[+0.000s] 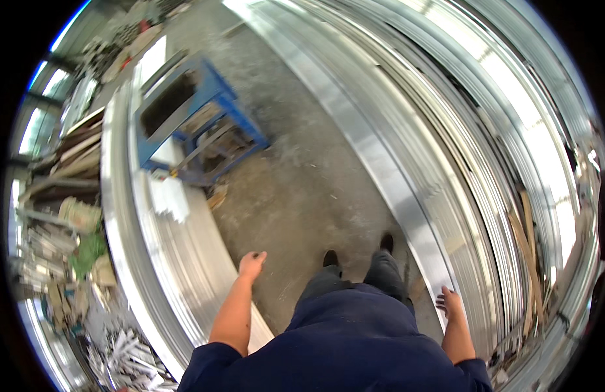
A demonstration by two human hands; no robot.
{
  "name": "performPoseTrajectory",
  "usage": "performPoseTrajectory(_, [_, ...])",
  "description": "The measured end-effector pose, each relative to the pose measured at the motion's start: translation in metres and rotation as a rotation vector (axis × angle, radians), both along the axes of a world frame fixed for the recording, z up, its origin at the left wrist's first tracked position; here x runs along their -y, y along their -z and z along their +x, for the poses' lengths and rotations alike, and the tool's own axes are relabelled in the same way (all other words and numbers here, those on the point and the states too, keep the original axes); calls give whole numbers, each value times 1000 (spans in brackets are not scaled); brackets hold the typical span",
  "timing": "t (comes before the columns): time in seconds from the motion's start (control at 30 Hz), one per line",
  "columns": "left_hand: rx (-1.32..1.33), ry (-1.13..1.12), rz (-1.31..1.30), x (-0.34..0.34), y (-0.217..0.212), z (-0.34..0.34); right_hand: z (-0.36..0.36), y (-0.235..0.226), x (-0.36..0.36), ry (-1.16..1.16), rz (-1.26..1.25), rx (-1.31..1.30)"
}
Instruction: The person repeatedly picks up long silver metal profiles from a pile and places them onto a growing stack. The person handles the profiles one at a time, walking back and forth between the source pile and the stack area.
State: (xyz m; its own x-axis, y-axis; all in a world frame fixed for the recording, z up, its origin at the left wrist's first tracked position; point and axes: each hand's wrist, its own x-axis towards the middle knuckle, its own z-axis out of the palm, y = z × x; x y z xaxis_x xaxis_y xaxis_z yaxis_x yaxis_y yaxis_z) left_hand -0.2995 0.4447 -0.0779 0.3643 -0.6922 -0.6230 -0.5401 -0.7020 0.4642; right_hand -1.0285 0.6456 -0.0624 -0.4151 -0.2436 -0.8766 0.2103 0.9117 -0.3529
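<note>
- At 4 o'clock, right hand [451,304] rests on long shiny metal strip [407,215], fingers spread flat, gripping nothing.
- At 7 o'clock, left hand [251,264] hangs loose, half curled, empty, just beside metal sheets [185,261].
- Blue stand [191,121] at 11 o'clock.
</note>
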Motion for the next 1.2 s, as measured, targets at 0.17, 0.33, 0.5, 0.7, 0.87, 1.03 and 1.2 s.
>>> performPoseTrajectory(0.17, [-88,-61,86,48,-19,-61,-69,48,126,105,-44,66])
performPoseTrajectory(0.33, [25,-174,456,5,-34,-113,-123,150,289,300,-125,223])
performPoseTrajectory(0.5, [56,157,919,67,-126,-251,-177,281,407,462,-59,142])
performPoseTrajectory(0.7, [129,-176,799,66,-121,-257,-201,352,513,642,-8,233])
performPoseTrajectory(0.87, [111,85,697,140,-64,-283,-193,335,511,840,26,241])
performPoseTrajectory(1.03, [-62,254,400,241,14,-389,-94,235,441,754,-58,328])
performPoseTrajectory(1.2, [-947,-591,327,302,14,-462,29,-20,401,690,11,1079])
